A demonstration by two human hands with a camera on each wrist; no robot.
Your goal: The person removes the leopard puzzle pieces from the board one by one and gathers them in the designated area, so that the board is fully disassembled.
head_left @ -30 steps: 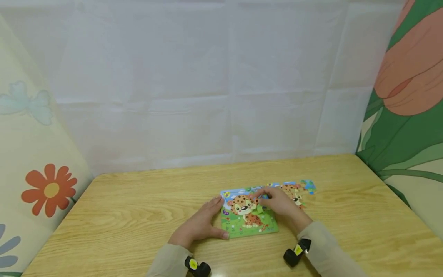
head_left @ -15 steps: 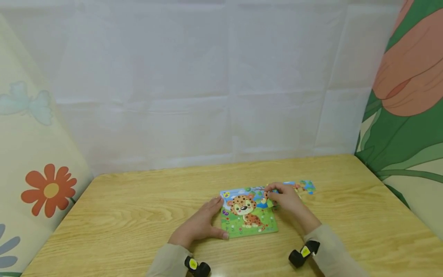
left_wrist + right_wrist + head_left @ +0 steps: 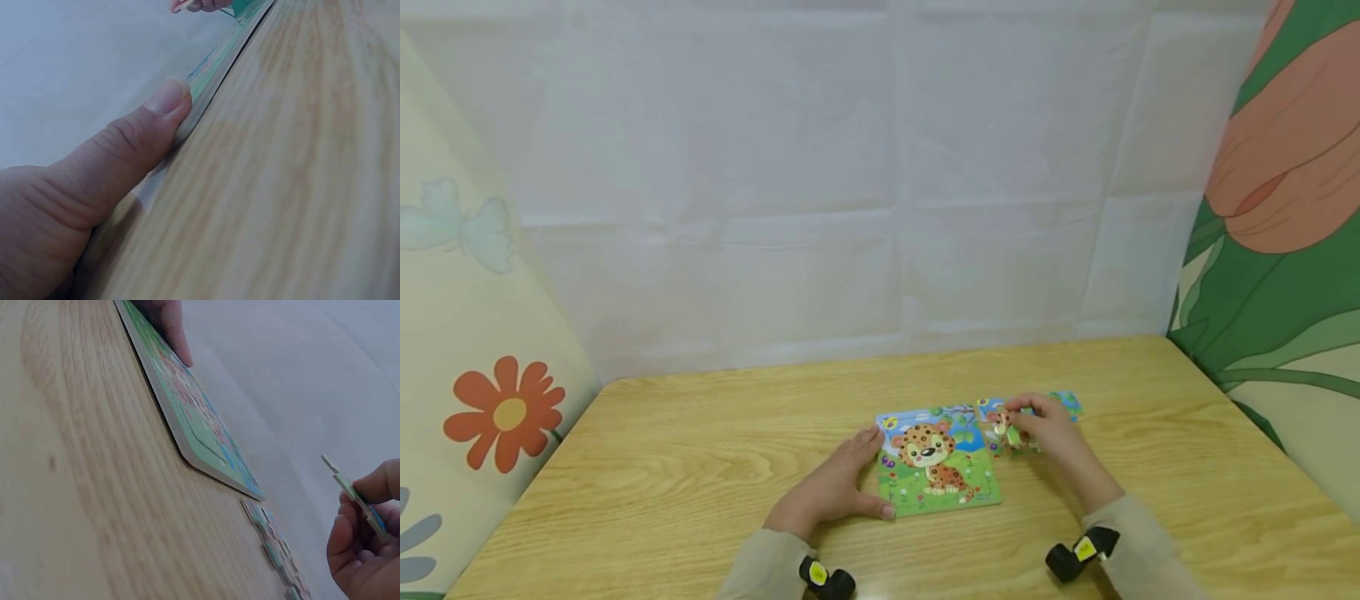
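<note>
A square jigsaw puzzle board with a spotted leopard cub on grass lies flat on the table in the head view. My left hand rests at its left side, with the thumb at the near left corner and extended fingertips by the far one. In the left wrist view the thumb touches the board's edge. Right of the board my right hand pinches a thin puzzle piece, raised above the table. Under and beside this hand lie joined puzzle pieces, showing a similar cub, partly hidden by the fingers.
Blue and green puzzle pieces show beyond the right hand. The wooden table ends at a white cloth backdrop. Painted panels with flowers stand at the sides.
My right hand has moved right, from over the board's right part to over the joined pieces, a piece pinched in its fingers. The left hand and the board have stayed put.
</note>
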